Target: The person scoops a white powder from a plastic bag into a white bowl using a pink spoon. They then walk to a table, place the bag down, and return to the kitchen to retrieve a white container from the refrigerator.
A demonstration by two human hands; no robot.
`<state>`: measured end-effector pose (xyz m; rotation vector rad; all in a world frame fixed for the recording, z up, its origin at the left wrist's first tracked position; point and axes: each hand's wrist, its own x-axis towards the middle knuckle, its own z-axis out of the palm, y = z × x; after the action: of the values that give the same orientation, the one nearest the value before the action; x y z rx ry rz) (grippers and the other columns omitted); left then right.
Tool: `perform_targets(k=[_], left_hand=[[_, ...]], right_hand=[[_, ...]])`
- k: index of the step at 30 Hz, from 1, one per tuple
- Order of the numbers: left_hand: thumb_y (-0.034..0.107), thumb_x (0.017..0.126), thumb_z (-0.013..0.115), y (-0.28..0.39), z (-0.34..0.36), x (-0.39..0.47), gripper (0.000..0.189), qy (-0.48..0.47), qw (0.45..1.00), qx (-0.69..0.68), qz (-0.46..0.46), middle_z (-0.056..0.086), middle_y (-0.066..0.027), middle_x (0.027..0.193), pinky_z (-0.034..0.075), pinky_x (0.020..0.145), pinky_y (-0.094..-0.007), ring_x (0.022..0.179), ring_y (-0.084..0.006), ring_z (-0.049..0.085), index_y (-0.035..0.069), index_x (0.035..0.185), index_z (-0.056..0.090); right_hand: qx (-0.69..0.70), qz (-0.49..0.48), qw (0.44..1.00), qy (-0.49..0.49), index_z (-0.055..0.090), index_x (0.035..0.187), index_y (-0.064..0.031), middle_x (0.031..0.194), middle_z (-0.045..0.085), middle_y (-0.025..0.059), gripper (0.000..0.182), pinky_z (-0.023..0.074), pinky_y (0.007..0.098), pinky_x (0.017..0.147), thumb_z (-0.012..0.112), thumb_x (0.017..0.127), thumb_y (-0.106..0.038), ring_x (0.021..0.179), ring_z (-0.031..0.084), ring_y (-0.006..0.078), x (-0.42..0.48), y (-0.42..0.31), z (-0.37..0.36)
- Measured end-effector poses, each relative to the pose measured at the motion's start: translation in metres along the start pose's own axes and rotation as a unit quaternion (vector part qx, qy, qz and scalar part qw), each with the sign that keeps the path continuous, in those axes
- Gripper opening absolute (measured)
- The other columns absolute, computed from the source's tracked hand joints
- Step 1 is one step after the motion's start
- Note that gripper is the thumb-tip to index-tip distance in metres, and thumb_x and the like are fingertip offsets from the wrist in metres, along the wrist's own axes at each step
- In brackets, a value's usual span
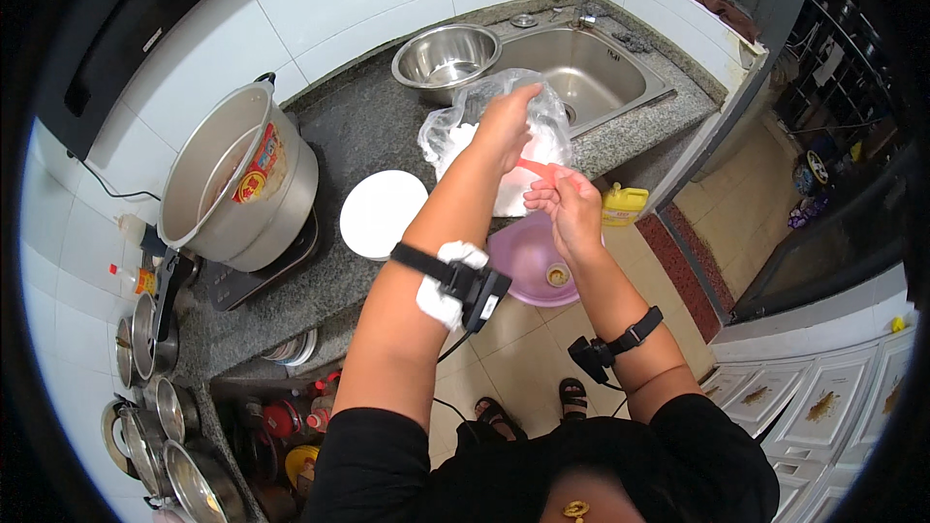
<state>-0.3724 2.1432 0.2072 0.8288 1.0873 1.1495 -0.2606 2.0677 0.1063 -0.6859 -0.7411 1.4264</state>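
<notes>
A clear plastic bag [556, 127] holding white powder lies open at the counter's front edge, beside the sink. My left hand [508, 123] is over the bag with its thumb pointing towards the sink; its fingers are partly hidden, so its grip is unclear. My right hand [570, 203] is at the near side of the bag, its fingers on a pinkish-red strip or handle [536, 168] that spans the gap between both hands. A round white lid or plate [385, 214] lies on the counter left of my left forearm.
A steel basin [447, 58] stands beside the steel sink [603, 69]. At the left a large aluminium pot [240, 174] sits on a cooktop [265, 269]. Below the counter are a purple basin [534, 261] and a yellow jug [623, 205]. Steel pans [174, 407] line the left.
</notes>
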Motion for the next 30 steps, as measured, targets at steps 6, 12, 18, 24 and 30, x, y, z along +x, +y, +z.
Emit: perform_targets(k=[6,12,18,24,30], left_hand=[[0.029,0.081,0.064,0.021,0.066,0.042,0.078,-0.083,0.973,0.109,0.186,0.040,-0.0280,0.138,0.033,0.105,-0.0404,0.131,-0.0356,0.038,-0.004,0.142,0.027],[0.030,0.080,0.066,0.048,0.051,0.030,0.057,0.021,0.779,0.565,0.271,0.064,-0.0205,0.110,0.047,0.092,-0.0368,0.106,-0.0320,0.061,0.002,0.128,0.052],[0.020,0.079,0.058,0.057,-0.035,-0.020,0.031,0.116,0.771,0.532,0.329,0.068,-0.0179,0.093,0.050,0.082,-0.0383,0.091,-0.0328,0.065,0.005,0.106,0.065],[0.008,0.083,0.059,0.000,-0.130,-0.079,0.016,0.350,0.699,0.415,0.465,0.065,-0.0146,0.095,0.047,0.083,-0.0379,0.091,-0.0314,0.062,0.001,0.096,0.063],[0.011,0.085,0.056,-0.072,-0.216,-0.150,0.016,0.488,0.674,0.435,0.346,0.062,-0.0142,0.088,0.048,0.073,-0.0378,0.079,-0.0274,0.060,-0.002,0.095,0.060]], right_hand=[[0.021,0.010,1.000,0.003,0.046,0.113,0.0090,0.084,0.060,0.0181,0.028,0.0551,0.0352,0.065,0.044,0.098,-0.015,0.069,0.065,0.0268,0.007,-0.001,-0.001],[0.011,-0.011,1.000,0.004,0.047,0.110,0.0093,0.084,0.060,0.0171,0.026,0.0552,0.0344,0.063,0.044,0.098,-0.013,0.067,0.064,0.0257,0.008,-0.007,-0.002],[-0.002,-0.011,1.000,0.003,0.047,0.110,0.0111,0.084,0.059,0.0186,0.027,0.0555,0.0345,0.063,0.044,0.097,-0.013,0.067,0.064,0.0260,0.003,-0.015,-0.008],[0.005,-0.017,1.000,0.002,0.045,0.113,0.0121,0.085,0.060,0.0194,0.029,0.0557,0.0353,0.064,0.042,0.097,-0.012,0.070,0.064,0.0267,0.000,-0.027,-0.013],[0.018,-0.026,0.999,-0.019,0.044,0.115,0.0114,0.085,0.060,0.0191,0.029,0.0553,0.0373,0.066,0.041,0.098,-0.012,0.072,0.064,0.0275,0.002,-0.044,0.001]])
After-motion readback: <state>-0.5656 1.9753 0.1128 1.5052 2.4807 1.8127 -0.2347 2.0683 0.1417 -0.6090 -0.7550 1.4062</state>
